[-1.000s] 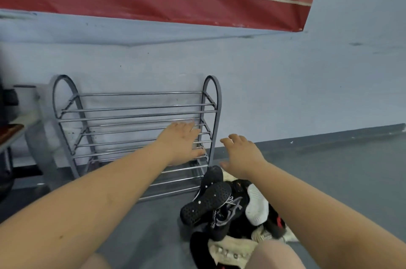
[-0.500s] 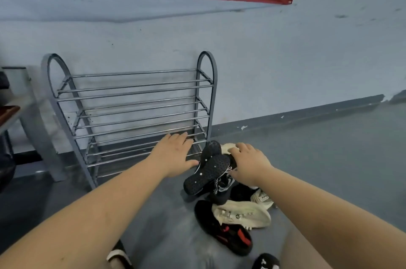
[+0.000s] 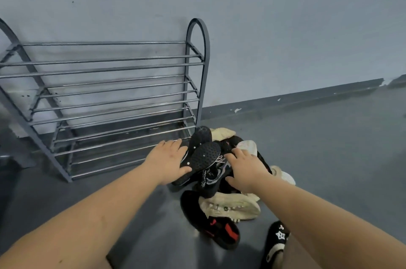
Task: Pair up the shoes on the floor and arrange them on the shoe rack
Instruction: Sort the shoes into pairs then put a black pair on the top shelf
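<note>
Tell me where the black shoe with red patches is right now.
In the head view, the black shoe with red patches lies on the floor at the near edge of the shoe pile, partly under the cream shoe, right of the rack.

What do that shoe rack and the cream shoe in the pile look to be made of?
Shoe rack: likely metal, its grey side frames painted matte and its thin rails shiny. Cream shoe: probably soft knit or fabric, since it looks matte, textured and slumped.

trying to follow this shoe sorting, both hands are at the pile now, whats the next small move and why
Probably close both hands on the black mesh sneakers and lift them. The left hand lies against their upturned soles, the right hand rests beside them, they top the pile, and the shoe rack holds nothing.
</note>
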Motion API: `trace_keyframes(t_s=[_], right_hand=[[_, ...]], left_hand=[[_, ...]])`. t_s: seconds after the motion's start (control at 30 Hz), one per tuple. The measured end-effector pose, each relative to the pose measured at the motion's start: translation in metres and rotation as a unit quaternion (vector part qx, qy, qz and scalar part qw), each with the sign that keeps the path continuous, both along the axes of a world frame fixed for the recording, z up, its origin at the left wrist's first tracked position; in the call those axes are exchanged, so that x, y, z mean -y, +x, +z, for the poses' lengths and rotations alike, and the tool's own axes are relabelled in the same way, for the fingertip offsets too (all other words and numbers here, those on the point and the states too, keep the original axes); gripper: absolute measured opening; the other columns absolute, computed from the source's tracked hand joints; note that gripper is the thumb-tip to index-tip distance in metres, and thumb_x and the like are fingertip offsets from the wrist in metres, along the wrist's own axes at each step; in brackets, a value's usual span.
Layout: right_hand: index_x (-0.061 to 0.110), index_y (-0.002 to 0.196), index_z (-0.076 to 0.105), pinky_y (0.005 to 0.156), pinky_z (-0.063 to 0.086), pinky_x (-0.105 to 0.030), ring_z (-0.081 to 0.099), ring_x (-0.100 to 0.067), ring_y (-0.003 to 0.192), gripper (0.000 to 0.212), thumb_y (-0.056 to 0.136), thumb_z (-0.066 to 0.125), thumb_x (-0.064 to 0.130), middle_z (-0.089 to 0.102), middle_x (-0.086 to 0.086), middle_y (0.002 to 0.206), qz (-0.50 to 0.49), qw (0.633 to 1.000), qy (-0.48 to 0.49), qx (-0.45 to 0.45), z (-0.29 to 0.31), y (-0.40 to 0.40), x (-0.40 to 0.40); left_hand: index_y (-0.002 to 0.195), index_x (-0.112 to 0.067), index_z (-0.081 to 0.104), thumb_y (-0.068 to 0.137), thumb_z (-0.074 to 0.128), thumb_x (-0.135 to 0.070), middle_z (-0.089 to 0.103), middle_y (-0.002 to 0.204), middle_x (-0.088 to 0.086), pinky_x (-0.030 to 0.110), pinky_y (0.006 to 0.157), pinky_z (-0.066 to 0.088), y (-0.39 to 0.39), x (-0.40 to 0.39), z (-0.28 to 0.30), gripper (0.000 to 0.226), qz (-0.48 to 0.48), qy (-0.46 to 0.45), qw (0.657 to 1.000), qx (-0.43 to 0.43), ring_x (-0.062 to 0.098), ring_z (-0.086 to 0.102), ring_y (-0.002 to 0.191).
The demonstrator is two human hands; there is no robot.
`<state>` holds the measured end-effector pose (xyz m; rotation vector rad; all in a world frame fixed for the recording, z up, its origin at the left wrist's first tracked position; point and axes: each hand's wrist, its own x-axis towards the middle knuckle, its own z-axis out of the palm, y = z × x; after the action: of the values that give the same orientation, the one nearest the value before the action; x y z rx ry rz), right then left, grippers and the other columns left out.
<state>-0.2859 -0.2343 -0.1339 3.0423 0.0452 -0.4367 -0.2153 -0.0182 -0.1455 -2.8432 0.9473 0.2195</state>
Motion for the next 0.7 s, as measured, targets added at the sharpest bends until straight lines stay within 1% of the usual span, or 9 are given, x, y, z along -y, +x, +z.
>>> trace_keyframes(t_s=[0.23,0.4,0.53,0.6,0.7], right_hand=[[0.017,0.142,0.03,0.108,0.032,-0.042,0.029,-0.031,0.135,0.064,0.088,0.052,0.044,0.031,-0.011,0.147,0.018,0.999,0.008,-0.037,-0.043,0.054,0.02],[0.016,0.141,0.029,0.107,0.033,-0.043,0.027,-0.032,0.136,0.062,0.09,0.051,0.043,0.027,-0.012,0.148,0.023,0.998,0.018,-0.056,-0.073,0.102,0.029],[0.014,0.142,0.029,0.105,0.034,-0.043,0.03,-0.032,0.134,0.063,0.089,0.051,0.041,0.028,-0.013,0.147,0.019,0.998,0.018,-0.065,-0.1,0.135,0.033],[0.015,0.143,0.028,0.105,0.034,-0.043,0.029,-0.032,0.134,0.064,0.09,0.05,0.043,0.026,-0.013,0.148,0.019,0.997,0.023,-0.069,-0.114,0.149,0.035],[0.017,0.145,0.027,0.106,0.034,-0.044,0.027,-0.031,0.137,0.065,0.091,0.047,0.049,0.022,-0.011,0.152,0.005,0.996,0.061,-0.065,-0.14,0.162,0.039]], left_hand=[[0.148,-0.017,0.019,0.09,0.032,-0.061,0.012,0.157,0.01,0.04,0.117,0.012,0.046,0.02,-0.058,0.073,0.007,0.026,0.998,-0.053,0.026,0.017,0.142],[0.148,-0.018,0.018,0.091,0.034,-0.059,0.003,0.158,0.011,0.038,0.116,0.013,0.082,0.035,-0.101,0.072,0.026,0.022,0.993,-0.113,0.027,0.013,0.144],[0.147,-0.017,0.019,0.091,0.036,-0.056,0.001,0.158,0.013,0.038,0.115,0.016,0.105,0.041,-0.133,0.071,0.026,0.032,0.988,-0.149,0.029,0.016,0.143],[0.148,-0.016,0.015,0.092,0.037,-0.055,0.001,0.158,0.012,0.038,0.115,0.016,0.115,0.045,-0.147,0.072,0.027,0.034,0.986,-0.16,0.028,0.017,0.142],[0.15,-0.021,0.003,0.092,0.04,-0.053,0.001,0.158,0.01,0.036,0.114,0.019,0.123,0.049,-0.167,0.076,0.043,0.012,0.982,-0.183,0.027,0.02,0.142]])
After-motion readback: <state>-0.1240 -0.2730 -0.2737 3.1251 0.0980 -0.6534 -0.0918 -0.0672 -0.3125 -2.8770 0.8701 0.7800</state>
